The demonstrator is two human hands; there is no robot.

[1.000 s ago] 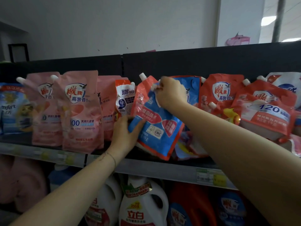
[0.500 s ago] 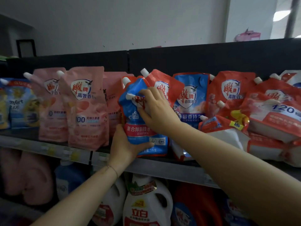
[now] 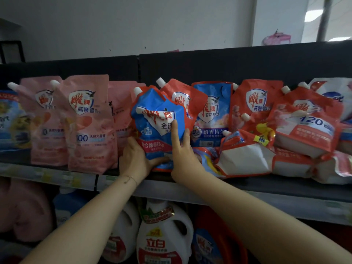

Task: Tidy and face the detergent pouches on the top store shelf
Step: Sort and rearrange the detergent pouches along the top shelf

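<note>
A blue and red detergent pouch (image 3: 152,119) with a white spout stands upright at the middle of the top shelf (image 3: 266,185), its top crumpled. My left hand (image 3: 135,159) grips its lower left corner, thumb curled under the bottom edge. My right hand (image 3: 182,149) presses on its right side with straight fingers. A red pouch (image 3: 182,96) stands right behind it. Pink pouches (image 3: 89,122) stand upright to the left. To the right, red pouches (image 3: 255,103) stand at the back and others (image 3: 245,161) lie toppled in front.
A black back panel (image 3: 228,65) closes the shelf behind the pouches. White detergent jugs (image 3: 162,239) fill the shelf below. Price tags (image 3: 47,176) run along the shelf's front edge. A blue pouch (image 3: 9,122) stands at the far left.
The blue pouch has settled upright on the shelf. My right hand slid from its spout down to its right side. My left hand stays at its lower left corner.
</note>
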